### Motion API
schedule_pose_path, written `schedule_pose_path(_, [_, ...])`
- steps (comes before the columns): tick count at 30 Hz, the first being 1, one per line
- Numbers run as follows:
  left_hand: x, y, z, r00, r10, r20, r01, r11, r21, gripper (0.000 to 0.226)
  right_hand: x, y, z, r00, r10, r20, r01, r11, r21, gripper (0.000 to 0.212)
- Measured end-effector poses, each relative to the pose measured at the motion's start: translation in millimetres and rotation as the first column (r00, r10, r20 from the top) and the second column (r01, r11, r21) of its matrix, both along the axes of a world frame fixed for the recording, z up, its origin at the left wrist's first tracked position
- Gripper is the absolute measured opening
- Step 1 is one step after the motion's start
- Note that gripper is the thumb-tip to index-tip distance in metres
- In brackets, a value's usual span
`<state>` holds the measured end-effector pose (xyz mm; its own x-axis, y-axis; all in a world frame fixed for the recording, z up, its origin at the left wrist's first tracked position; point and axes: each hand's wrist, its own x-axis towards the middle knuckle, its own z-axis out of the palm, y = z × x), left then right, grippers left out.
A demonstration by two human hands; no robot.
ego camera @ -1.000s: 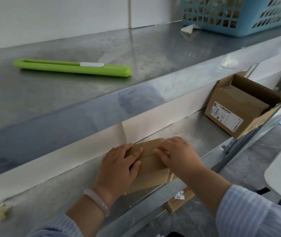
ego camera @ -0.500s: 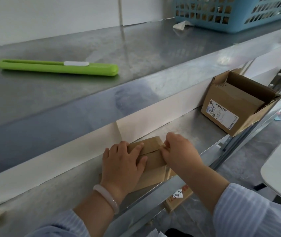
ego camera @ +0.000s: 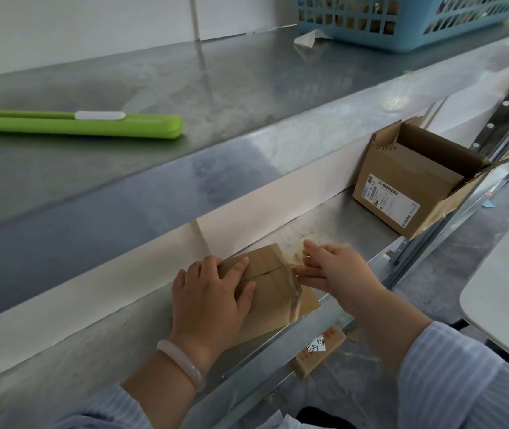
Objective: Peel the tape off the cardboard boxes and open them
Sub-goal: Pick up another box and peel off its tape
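metal shelf (ego camera: 324, 221) is carrying an opened cardboard box (ego camera: 408, 193) at right | small taped box (ego camera: 273, 283) is lying near the front edge | left hand (ego camera: 209, 295) is pressing flat on it | right hand (ego camera: 340, 270) is pinching its clear tape (ego camera: 296, 297) (right edge)

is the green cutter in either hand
No, the green cutter lies on the upper shelf, away from the left hand and right hand.
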<state>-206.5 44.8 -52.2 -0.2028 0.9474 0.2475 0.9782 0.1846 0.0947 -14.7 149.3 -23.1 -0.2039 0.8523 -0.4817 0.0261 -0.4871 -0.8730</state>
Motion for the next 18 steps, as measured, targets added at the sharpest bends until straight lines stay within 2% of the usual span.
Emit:
schedule_pose_path(1, [0.2, -0.2, 0.0, 1.0, 0.0, -0.001, 0.0, 1.0, -0.001, 0.052, 2.4, -1.9, 0.8, 0.997, 0.022, 0.071, -0.025, 0.999, 0.038, 0.032])
schedule_pose_path(2, [0.3, -0.2, 0.0, 1.0, -0.001, -0.005, 0.001, 1.0, 0.002, 0.052, 4.0, -5.1, 0.8, 0.973, 0.072, 0.219, -0.098, 0.989, 0.111, 0.033])
schedule_pose_path(4, [2.4, 1.3, 0.8, 1.0, 0.014, 0.002, -0.014, 1.0, 0.009, 0.053, 3.1, -16.5, 1.6, 0.832, 0.131, 0.54, -0.301, 0.923, 0.24, 0.031])
schedule_pose_path(6, [6.7, 3.5, 2.4, 0.998, 0.052, 0.019, -0.052, 0.999, 0.009, 0.053, -2.0, -25.5, 0.5, 0.716, 0.118, 0.688, -0.425, 0.855, 0.296, 0.031])
schedule_pose_path(13, [13.0, 5.4, 5.2, 0.993, 0.113, -0.027, -0.116, 0.988, -0.104, 0.05, -24.0, -14.7, 5.8, 0.497, -0.056, 0.866, -0.614, 0.682, 0.397, 0.02])
schedule_pose_path(16, [15.0, 6.1, 5.8, 0.992, 0.123, -0.027, -0.125, 0.989, -0.077, 0.048, -32.5, -9.2, 7.3, 0.379, -0.07, 0.923, -0.707, 0.622, 0.338, 0.017])
schedule_pose_path(18, [14.0, 6.4, 2.3, 0.991, 0.128, -0.036, -0.13, 0.989, -0.068, 0.048, -34.6, -5.3, 5.9, 0.363, -0.047, 0.931, -0.712, 0.63, 0.31, 0.014])
